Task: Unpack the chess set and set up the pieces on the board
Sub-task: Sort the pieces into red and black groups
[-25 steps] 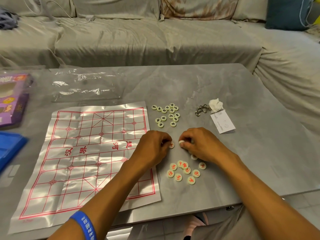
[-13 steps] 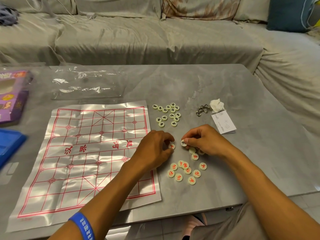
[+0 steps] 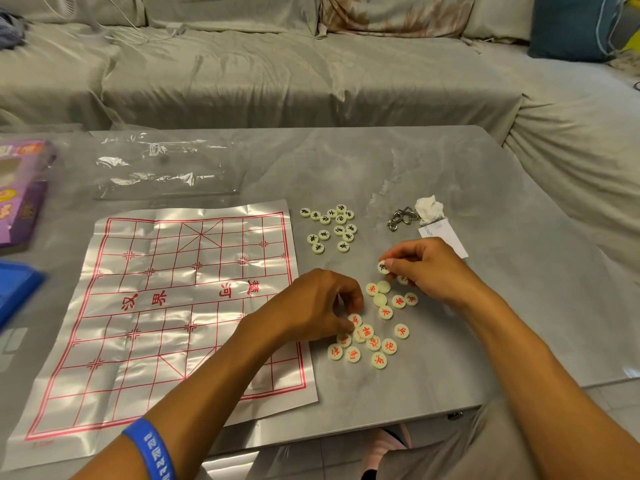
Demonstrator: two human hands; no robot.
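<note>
Two loose heaps of round chess pieces lie on the grey table just right of the board, none yet on its grid: black-lettered pieces at the far side, red-lettered pieces nearer. The right hand pinches one black-lettered piece by its rim between thumb and forefinger, lifted just above the red heap. The left hand is curled over the near heap, fingertips closed on a red piece that seems to rest on the table. These discs look small, light, hard and smooth, so they should slide readily; a rim pinch suits them best. That board is a thin, creased, shiny sheet, likely to shift or buckle under a nudge, so pieces are better set down from above than pushed across it.
</note>
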